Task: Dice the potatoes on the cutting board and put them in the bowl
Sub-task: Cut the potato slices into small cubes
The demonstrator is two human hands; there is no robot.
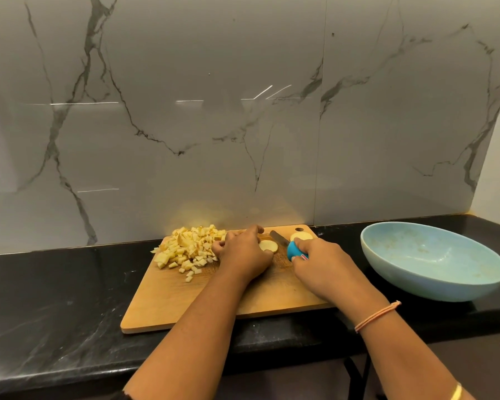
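Steadying a potato slice [267, 246] on the cutting board [199, 298], our left hand [243, 252] arches over it with bent fingers that pin its left edge. Whether more slices lie stacked beneath the palm we cannot tell. Our right hand [318, 261] is clenched round the blue handle of the knife [285, 242], whose blade points away and to the left, just beyond the slice. A second slice [300, 236] rests near the board's far right corner, by the hanging hole. The heap of cubes [191, 249] sits on the far left part of the board, well apart from the bowl [445, 284]. The bowl stands on the dark counter [55, 298] to the right of the board and holds no potato that we can see.

We judge the slice to be firm and light but wet with starch, so it will likely skate on the wood under a sideways push. Pressing straight down near its rim, fingertips tucked back from the blade, should hold it. The cubes are small, loose and apt to scatter. We would rather gather them between a cupped hand and the flat of the blade than pick them up singly.
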